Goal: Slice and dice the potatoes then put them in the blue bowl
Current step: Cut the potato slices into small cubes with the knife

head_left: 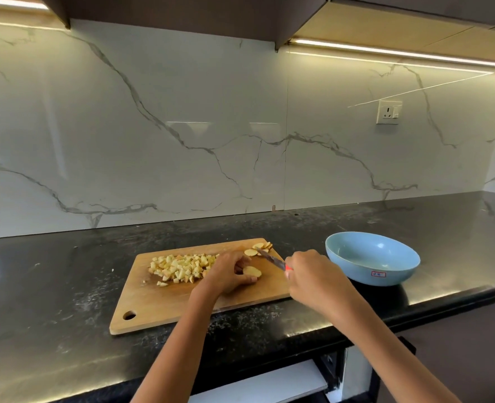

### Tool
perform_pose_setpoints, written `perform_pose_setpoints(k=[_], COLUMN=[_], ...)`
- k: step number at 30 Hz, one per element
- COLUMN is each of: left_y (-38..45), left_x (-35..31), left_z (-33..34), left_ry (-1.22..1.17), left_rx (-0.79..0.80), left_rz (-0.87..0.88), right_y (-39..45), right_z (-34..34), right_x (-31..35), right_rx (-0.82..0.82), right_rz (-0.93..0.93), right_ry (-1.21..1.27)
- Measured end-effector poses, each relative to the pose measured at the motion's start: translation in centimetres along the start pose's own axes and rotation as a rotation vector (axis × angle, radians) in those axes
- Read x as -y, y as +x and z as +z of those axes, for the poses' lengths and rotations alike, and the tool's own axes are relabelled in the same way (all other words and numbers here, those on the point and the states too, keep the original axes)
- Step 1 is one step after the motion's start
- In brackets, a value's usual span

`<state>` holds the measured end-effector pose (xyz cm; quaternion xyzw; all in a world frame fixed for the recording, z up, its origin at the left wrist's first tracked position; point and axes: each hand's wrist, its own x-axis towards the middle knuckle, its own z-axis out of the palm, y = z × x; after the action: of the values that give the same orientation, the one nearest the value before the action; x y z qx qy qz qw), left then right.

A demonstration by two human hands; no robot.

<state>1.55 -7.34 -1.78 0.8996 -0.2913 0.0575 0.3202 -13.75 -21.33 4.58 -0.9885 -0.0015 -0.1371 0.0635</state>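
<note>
A wooden cutting board (159, 303) lies on the black counter. A pile of diced potato (182, 267) covers its far left part. Several round potato slices (260, 247) lie at the board's far right corner. My left hand (230, 274) pinches a small stack of potato slices (252, 271) on the board. My right hand (313, 274) grips a knife with a red handle; its blade (269, 257) points left toward the slices, its tip just above the board. The blue bowl (385, 271) stands empty to the right of the board.
The black counter (66, 271) runs along a white marble backsplash. A wall socket (388, 112) sits above the bowl. The counter's front edge (269, 356) runs below my arms, with an open shelf underneath.
</note>
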Motion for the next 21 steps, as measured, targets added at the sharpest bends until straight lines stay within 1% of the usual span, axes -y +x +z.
perform_pose_setpoints(k=[3,8,21], left_y=[-0.2,-0.3,-0.2], left_x=[0.2,0.2,0.0], left_z=[-0.1,-0.2,-0.2], left_ry=[-0.062,-0.054,-0.077], left_rx=[-0.012,-0.066,-0.088], left_rz=[-0.045,-0.041,-0.038], right_y=[1.0,2.0,3.2], right_z=[1.2,3.4,5.1], right_x=[0.8,1.5,1.7], right_rx=[-0.027,0.047,0.088], right_rz=[0.018,0.046,0.084], right_ry=[0.039,0.085,0.096])
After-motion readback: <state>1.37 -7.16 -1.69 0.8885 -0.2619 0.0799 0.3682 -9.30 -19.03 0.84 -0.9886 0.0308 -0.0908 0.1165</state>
